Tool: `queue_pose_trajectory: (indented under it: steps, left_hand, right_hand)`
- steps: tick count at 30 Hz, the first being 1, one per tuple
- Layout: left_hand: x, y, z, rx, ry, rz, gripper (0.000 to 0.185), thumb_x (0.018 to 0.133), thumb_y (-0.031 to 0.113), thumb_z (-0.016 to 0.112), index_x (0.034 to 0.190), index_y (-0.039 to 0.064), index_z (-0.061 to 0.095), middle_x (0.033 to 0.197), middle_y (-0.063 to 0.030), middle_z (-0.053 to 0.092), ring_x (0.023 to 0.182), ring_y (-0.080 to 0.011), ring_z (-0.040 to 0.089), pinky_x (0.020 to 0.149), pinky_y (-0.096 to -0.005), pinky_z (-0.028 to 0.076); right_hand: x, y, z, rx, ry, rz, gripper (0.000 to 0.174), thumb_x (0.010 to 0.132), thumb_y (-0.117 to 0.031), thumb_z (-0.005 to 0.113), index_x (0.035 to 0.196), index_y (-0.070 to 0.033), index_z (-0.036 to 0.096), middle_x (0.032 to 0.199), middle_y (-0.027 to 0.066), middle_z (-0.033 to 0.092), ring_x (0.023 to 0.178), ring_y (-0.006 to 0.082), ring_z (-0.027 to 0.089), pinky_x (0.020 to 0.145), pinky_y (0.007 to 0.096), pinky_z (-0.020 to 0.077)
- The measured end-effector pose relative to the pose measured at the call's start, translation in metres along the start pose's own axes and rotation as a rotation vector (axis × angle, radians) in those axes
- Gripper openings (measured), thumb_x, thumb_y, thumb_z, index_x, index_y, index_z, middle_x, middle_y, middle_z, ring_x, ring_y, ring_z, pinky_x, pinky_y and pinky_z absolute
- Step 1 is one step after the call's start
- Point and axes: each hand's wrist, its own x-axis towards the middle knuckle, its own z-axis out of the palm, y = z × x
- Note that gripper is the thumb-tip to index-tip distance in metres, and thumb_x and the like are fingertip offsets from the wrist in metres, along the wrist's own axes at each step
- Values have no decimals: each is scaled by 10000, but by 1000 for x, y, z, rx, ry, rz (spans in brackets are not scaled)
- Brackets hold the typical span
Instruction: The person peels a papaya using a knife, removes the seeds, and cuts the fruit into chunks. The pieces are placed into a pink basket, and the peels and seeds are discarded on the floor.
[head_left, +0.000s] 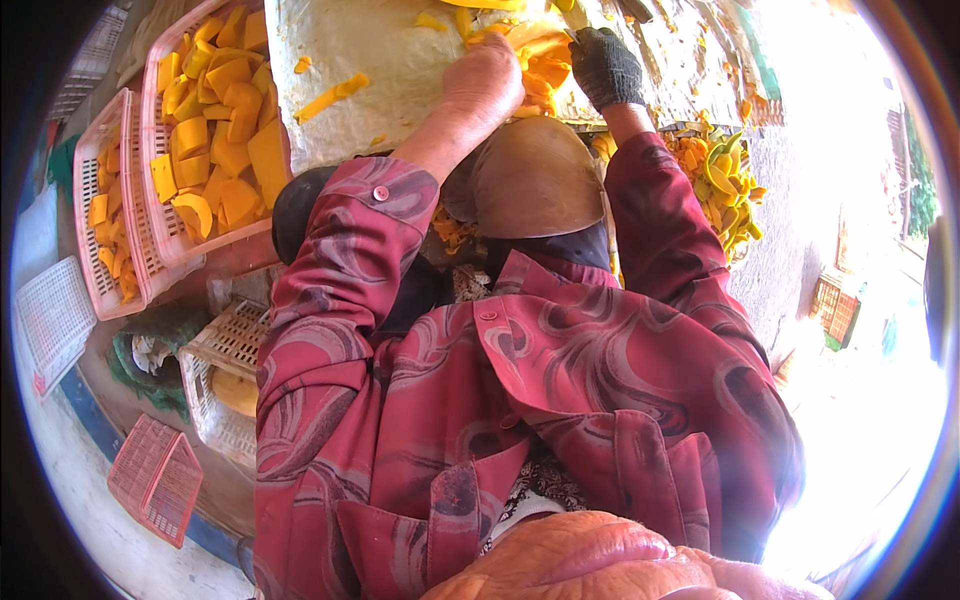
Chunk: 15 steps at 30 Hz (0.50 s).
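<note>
My bare left hand (487, 79) is curled into a fist, its fingers closed at the edge of a piece of orange pumpkin (536, 36) on the light-coloured work surface (360, 120). My right hand (607, 69), in a dark knitted glove, is bent at the other side of that piece. A small dark tip shows at the gloved fingers, but what they hold is hidden. Stringy orange pumpkin pulp (544, 82) lies between the hands. A smooth, rounded brown object (540, 180) is below them, near my lap.
Left of the surface, a pink plastic crate (154, 172) holds cut pumpkin chunks (225, 112). A second pink crate (84, 195) carries smaller pieces. Peels and scraps (724, 180) are heaped at the right. A white crate (217, 409) and a red basket (154, 476) stand at lower left.
</note>
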Motion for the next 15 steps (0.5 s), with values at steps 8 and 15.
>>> queue_pose_trajectory:
  steps: [8, 15]
  left_hand:
    - [1, -6, 6, 4, 37, 43, 346, 778, 118, 611, 1060, -36, 483, 843, -236, 661, 759, -394, 673, 665, -486, 541]
    - [6, -16, 11, -32, 96, 105, 297, 788, 118, 599, 1011, -40, 483, 822, -236, 664, 730, -384, 682, 645, -473, 554]
  right_hand:
    - [-1, -14, 18, -19, -20, 41, 251, 865, -292, 540, 892, -95, 694, 887, 189, 680, 836, 351, 659, 741, 449, 523]
    - [-17, -41, 15, 263, -308, -168, 344, 854, -409, 607, 919, -85, 704, 905, 127, 692, 857, 336, 658, 776, 418, 520]
